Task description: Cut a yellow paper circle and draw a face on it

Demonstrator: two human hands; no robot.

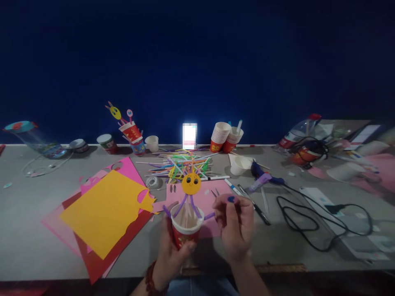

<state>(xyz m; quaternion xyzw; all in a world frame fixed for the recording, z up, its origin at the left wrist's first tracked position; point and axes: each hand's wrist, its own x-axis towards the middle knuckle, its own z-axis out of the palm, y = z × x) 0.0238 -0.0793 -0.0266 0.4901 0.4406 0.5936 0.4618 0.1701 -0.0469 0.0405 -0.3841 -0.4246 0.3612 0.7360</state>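
My left hand (169, 253) is wrapped round a red paper cup (186, 232) held upright at the near edge of the table. Purple straws curve out of the cup and a stick carries a round yellow paper face (191, 183) above it. My right hand (234, 226) is closed just right of the cup, its fingers pinched on a small dark blue piece (231, 199). A purple straw end (210, 215) sticks out toward that hand. A pink sheet (210, 197) lies under both.
Yellow, pink and red paper sheets (105, 211) lie to the left. A heap of coloured straws (185, 164), a tape roll (152, 182), stacked paper cups (219, 137), a glue gun (262, 176) with its black cable (302, 222), pens and scissors fill the middle and right.
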